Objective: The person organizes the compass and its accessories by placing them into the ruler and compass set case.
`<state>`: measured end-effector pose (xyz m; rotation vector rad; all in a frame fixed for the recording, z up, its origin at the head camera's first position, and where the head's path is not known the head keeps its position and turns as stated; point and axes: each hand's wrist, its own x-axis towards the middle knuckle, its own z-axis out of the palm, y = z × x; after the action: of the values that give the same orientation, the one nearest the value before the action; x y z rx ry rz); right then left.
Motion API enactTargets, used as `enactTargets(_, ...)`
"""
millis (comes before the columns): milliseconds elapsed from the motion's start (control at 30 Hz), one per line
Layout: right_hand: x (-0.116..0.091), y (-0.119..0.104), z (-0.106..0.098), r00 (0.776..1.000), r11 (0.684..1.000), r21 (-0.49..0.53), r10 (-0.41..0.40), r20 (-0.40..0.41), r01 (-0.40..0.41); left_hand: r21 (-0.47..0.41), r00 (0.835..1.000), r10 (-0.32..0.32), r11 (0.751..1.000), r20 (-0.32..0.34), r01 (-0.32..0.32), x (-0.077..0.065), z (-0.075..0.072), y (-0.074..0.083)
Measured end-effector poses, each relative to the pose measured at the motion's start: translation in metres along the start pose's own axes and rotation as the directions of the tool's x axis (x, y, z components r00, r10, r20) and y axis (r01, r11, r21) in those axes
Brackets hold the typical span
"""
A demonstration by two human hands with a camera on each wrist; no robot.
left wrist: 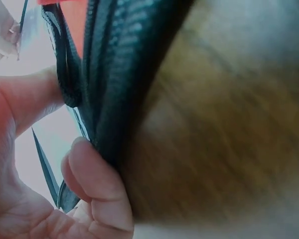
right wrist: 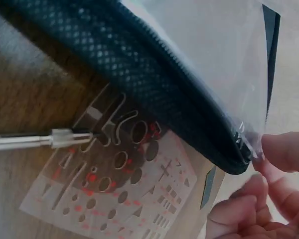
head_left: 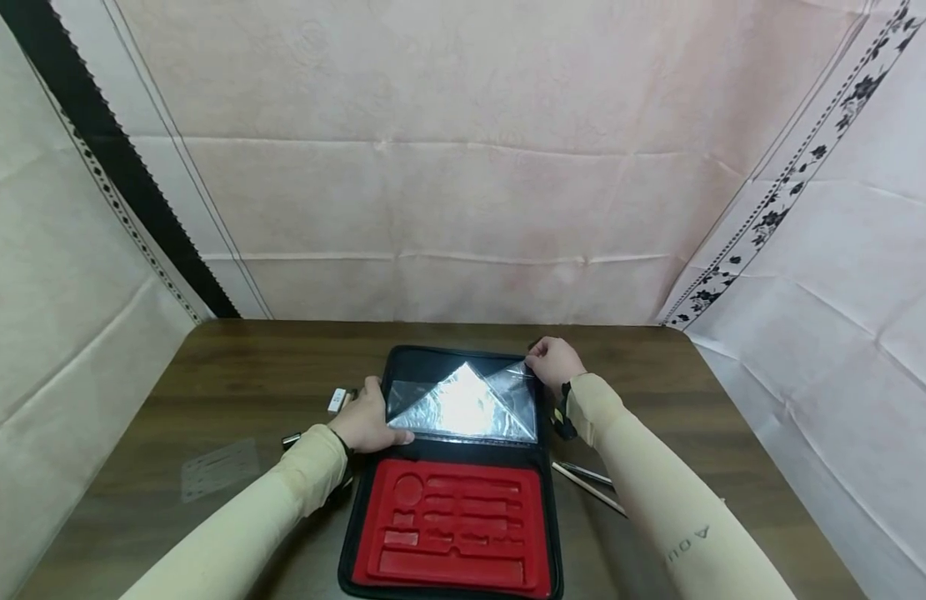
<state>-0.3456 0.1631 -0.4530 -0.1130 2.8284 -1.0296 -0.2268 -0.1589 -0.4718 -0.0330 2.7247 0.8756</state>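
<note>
An unfolded black zip case [head_left: 463, 452] has a red moulded tray [head_left: 451, 570] in its near half and a shiny clear plastic pocket [head_left: 425, 417] in its raised far half. My left hand [head_left: 367, 419] grips that half's left edge, its thumb on the inner side and curled fingers [left wrist: 97, 179] behind the zip edge. At the far right corner, my right hand [head_left: 554, 363] pinches the corner of the clear plastic between thumb and forefinger, right beside the zip edge [right wrist: 189, 99]. The tray's shaped recesses hold nothing.
A clear stencil [right wrist: 114, 199] with cut-out shapes and a thin metal tool [right wrist: 25, 142] lie by the case's right side. In the head view, thin rods [head_left: 590, 492] lie near the right forearm. Leftward are a white block [head_left: 337, 400] and a translucent sheet [head_left: 221, 469].
</note>
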Motion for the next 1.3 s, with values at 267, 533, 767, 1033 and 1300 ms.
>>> enactTargets(267,0.001,0.014,-0.003,0.991,0.98,0.191,0.037,0.127,-0.061,-0.021,1.0,-0.008,1.0,-0.002,0.008,0.0,0.001,0.0)
enactTargets(533,-0.001,0.016,-0.004,0.965,0.905,0.372,0.125,0.233,-0.207,0.006,1.0,0.016,1.0,-0.012,-0.015,0.004,0.002,-0.007)
enactTargets(767,-0.001,0.007,-0.006,0.92,0.866,0.343,0.277,0.278,-0.364,0.023,1.0,0.023,0.999,0.006,-0.023,0.005,0.001,-0.007)
enactTargets(1033,-0.002,-0.001,-0.008,0.924,0.868,0.341,0.284,0.258,-0.362,0.022,0.999,0.02,1.0,0.043,-0.021,0.005,-0.001,-0.011)
enactTargets(1300,-0.007,-0.005,-0.005,0.947,0.878,0.363,0.255,0.193,-0.311,0.016,0.998,0.022,1.0,0.061,-0.023,0.002,-0.003,-0.009)
